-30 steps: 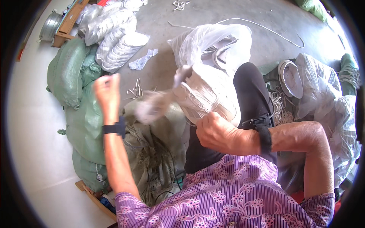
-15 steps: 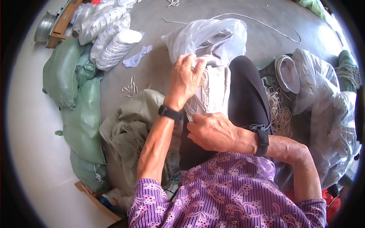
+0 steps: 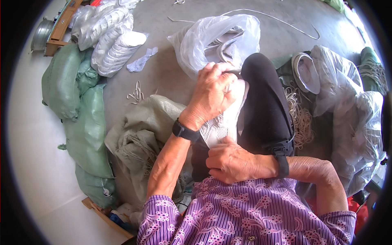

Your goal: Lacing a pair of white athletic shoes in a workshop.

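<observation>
A white sneaker [image 3: 236,107] with a mesh front lies across my lap, against my dark-trousered leg. I cannot see whether it has a sole. My left hand [image 3: 214,93] is closed around its far end, with bent fingers covering the opening. At the near end my right hand [image 3: 233,161] is curled, thumb and fingers pinching the mesh tip. Just beyond my left hand stands an open clear plastic bag [image 3: 188,47] with white and grey shoe pieces [image 3: 228,47] inside.
Green sacks [image 3: 96,130] line the left wall, and a tan sack [image 3: 139,118] sits by my left arm. Nested white shoes [image 3: 116,51] lie at the far left. On the right are loose laces [image 3: 300,122], another white shoe [image 3: 306,73] and filled plastic bags [image 3: 347,126].
The sneaker has turned and tilted in my hands. My left hand has shifted over its far end, and my right hand has drawn nearer to my body.
</observation>
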The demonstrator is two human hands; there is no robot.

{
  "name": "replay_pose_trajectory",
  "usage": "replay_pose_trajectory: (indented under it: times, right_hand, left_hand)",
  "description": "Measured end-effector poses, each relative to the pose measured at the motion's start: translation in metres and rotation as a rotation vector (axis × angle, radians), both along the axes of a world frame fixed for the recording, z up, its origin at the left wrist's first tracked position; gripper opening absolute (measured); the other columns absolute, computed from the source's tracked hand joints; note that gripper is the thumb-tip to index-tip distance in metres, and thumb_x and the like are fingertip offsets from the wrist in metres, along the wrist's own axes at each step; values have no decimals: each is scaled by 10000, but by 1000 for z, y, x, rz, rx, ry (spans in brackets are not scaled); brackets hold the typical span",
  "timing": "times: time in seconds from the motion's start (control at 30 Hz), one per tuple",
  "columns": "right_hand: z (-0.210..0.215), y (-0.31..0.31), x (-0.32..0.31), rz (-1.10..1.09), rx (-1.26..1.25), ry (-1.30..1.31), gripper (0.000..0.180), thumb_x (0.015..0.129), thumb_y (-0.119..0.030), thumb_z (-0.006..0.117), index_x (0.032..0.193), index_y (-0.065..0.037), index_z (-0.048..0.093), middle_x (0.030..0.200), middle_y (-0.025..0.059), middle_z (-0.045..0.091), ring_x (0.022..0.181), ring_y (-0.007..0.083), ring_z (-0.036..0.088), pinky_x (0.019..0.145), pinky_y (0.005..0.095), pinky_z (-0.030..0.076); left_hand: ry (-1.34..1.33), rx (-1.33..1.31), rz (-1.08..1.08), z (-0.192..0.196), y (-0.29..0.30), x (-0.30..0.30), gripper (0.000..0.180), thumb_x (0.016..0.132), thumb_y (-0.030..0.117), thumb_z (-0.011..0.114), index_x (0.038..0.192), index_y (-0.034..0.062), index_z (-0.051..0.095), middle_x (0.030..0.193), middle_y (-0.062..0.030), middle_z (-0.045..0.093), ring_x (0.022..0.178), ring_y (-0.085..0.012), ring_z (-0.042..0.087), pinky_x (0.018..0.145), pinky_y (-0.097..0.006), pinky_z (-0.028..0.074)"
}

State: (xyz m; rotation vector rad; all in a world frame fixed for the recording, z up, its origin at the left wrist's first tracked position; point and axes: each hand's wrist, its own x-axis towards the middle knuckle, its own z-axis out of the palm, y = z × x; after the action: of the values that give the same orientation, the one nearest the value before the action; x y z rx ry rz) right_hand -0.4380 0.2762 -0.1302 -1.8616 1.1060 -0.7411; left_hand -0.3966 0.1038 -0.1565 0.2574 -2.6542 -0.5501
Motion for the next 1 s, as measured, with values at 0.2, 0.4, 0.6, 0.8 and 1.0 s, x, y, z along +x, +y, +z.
replay_pose_trajectory:
  times: [0.2, 0.4, 0.6, 0.8, 1.0]
  right_hand:
    - [-14, -11, -10, -103, -135, -185, 146, 703, -112, 669, 672, -52, 539, 725, 92, 535, 750, 300, 575, 712, 415, 449]
    - [-1, -30, -81, -539, -404, 410, 131, 664, -30, 600, 787, -71, 591, 718, 65, 530, 693, 261, 570, 605, 383, 446]
    - [-24, -55, -128, -528, -441, 716, 135, 767, -116, 580, 878, -154, 648, 859, 19, 549, 853, 195, 533, 730, 366, 375]
    - [-37, -62, -133, -367, -458, 788, 120, 753, -125, 592, 850, -171, 644, 800, -14, 557, 869, 173, 539, 748, 347, 384]
    - [-38, -62, -137, -321, -496, 745, 88, 734, -130, 600, 807, -173, 622, 779, -26, 555, 833, 160, 549, 737, 348, 394]
  left_hand:
    - [81, 282, 96, -23, -19, 0, 307, 757, 236, 692, 989, 46, 623, 1117, -118, 521, 1037, -311, 512, 935, -420, 397]
    - [58, 355, 120, -31, -29, -1, 327, 714, 228, 721, 980, 59, 632, 1148, -125, 512, 1088, -313, 507, 964, -414, 400]
    - [-67, 386, 147, -25, -31, -7, 362, 733, 236, 764, 1012, 51, 625, 1204, -114, 502, 1158, -283, 500, 973, -391, 413]
    - [-93, 365, 193, -21, -32, -9, 392, 672, 238, 798, 977, 60, 626, 1170, -121, 501, 1135, -293, 508, 964, -392, 417]
    - [-72, 114, 228, -17, -19, -11, 404, 599, 198, 780, 951, 68, 628, 1131, -136, 504, 1025, -322, 522, 874, -430, 442]
